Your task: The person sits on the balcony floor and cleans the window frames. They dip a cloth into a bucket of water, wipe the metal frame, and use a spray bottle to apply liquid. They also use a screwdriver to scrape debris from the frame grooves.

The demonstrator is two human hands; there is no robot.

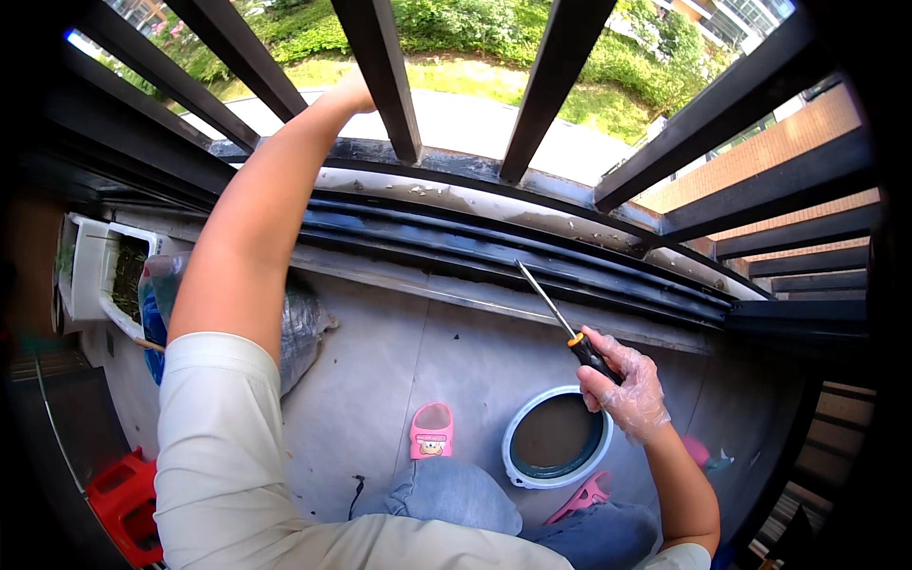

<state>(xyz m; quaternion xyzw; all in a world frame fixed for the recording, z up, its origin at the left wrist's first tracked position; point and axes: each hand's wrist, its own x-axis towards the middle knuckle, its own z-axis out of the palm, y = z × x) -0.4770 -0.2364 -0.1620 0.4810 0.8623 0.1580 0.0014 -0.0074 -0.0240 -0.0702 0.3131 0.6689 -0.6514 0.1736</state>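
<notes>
My right hand (629, 385), in a clear plastic glove, is closed round the black and orange handle of a screwdriver (548, 302). The metal shaft points up and left, its tip over the dark window track (456, 249). Below this hand stands a light blue basin (510, 454) holding murky brown water. My left arm stretches forward to the dark railing bars. There my left hand (353, 93) is partly behind a railing bar (377, 66), and its fingers are hidden.
A white planter (87, 271) with soil and a grey plastic bag (302, 332) stand at left. A red stool (126, 503) is at lower left. Pink slippers (432, 427) are on my feet on the grey tile floor (370, 380). Beyond the railing are a path and greenery.
</notes>
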